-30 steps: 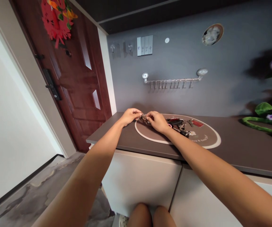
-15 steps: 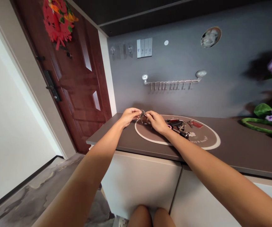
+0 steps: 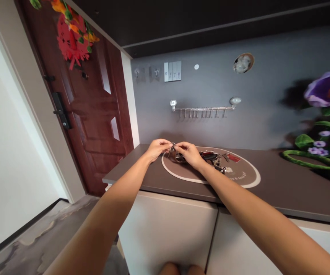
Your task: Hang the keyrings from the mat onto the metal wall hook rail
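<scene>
Knees showing at bottom edge, pale cabinet front standing just beyond. Both arms are reaching over the dark countertop to an oval mat with a light border.

Left hand: nearly closed, thumb and forefinger pinching a thin metal ring, other fingers curling in. Right hand: thumb and forefinger pinching the ring's other side, remaining fingers bending loosely, palm facing down. Ring is sitting between the fingertips, above the mat's left end; small metal pieces, probably keys, are dangling under it. Exact attachment too small to tell.

Step in hand, as judged: both hands are working at the ring itself, perhaps prying it or sliding something along it. Next move seems to be calling for a steady left pinch and fine right fingertip work, without snagging the pieces below.

To the right of the right hand, a jumbled pile of keys and fobs is lying on the mat, a red card resting just beside it. Farther back, a hook rail is running along the grey wall, above the mat.
</scene>
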### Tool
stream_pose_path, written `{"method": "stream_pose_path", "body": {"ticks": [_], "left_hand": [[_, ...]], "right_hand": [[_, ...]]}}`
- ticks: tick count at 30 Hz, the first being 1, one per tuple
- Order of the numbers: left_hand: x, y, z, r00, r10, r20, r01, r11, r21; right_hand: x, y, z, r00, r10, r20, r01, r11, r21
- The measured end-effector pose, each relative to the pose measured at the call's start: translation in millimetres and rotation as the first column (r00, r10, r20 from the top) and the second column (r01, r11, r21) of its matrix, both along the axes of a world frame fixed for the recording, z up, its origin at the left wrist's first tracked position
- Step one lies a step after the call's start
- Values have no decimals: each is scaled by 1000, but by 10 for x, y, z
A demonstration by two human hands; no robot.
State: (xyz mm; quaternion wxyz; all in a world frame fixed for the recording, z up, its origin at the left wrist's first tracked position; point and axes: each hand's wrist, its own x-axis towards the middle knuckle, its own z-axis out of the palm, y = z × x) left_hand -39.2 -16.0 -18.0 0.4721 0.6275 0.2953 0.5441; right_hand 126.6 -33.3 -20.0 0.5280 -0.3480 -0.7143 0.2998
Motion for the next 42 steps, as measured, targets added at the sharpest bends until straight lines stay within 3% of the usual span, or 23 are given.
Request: {"method": "stream_pose_path", "body": {"ticks": [11,18,22,25,28,30,34,38,42], "left_hand": [[97,-35,63,999,43,-8,-42,997,59],[237,82,387,994,108,0,-107,987,123],[369,137,525,966,238,97,-243,969,43],[421,188,469,934,340,110,-344,939,17],[391,240,315,902,431,6,-430,898,92],[334,259,215,853,502,-142,-462,854,239],[225,259,124,663,655,-362,-397,718,572],[192,269,116,536,697,-476,-296,683,668],[191,290,105,484,713,-506,-262,671,694]], "right_hand": [[37,-65,152,991,-14,-136,-6,990,-142],[146,125,444,975,24,-219,-52,991,-122],[132,255,637,951,5,-310,-51,989,-139],[90,327,770,929,10,-371,-68,987,-144],[48,425,878,916,-40,-400,-24,988,-154],[25,511,930,910,-106,-401,41,985,-168],[-19,693,990,891,-205,-406,123,968,-220],[-74,845,1012,850,-279,-448,163,946,-279],[-120,952,1010,820,-353,-450,215,919,-330]]}}
